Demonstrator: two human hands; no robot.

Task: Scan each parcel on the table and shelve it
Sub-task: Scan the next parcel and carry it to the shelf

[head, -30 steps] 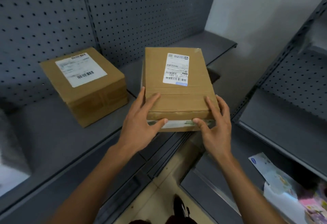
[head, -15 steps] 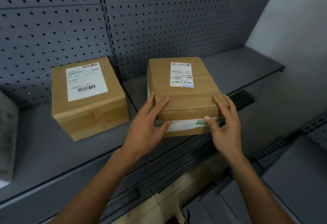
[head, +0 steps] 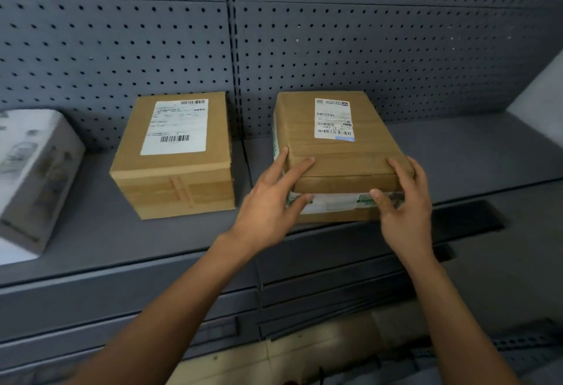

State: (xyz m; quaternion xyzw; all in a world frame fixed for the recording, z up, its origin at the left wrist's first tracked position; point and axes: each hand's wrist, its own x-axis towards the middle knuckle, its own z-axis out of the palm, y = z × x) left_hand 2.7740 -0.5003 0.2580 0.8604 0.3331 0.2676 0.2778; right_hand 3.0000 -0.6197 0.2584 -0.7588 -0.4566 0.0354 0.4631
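Since half a second ago the taped brown parcel (head: 341, 153) has gone further back on the grey shelf (head: 91, 241), and its far end now sits close to the pegboard back panel (head: 396, 49); its near end reaches the shelf's front edge. Both hands have followed it forward and remain on its near corners.

At the near left corner, the left hand (head: 271, 202) has its fingers spread over the top face and left edge, while the thumb presses the front face at the white-and-green strip. On the near right corner the right hand (head: 402, 202) mirrors it: fingers curled over the top edge, thumb on the front face. Each hand is clamped on the parcel, thumb against fingers. Both forearms reach up from the bottom of the view, wrists roughly straight.

A white shipping label (head: 333, 119) lies on the parcel's top, toward the far end. To its left, apart from it, stands a second brown box (head: 176, 156) with its own label. At the far left edge a white package (head: 33, 177) rests on the same shelf, too blurred to read, possibly tilted.
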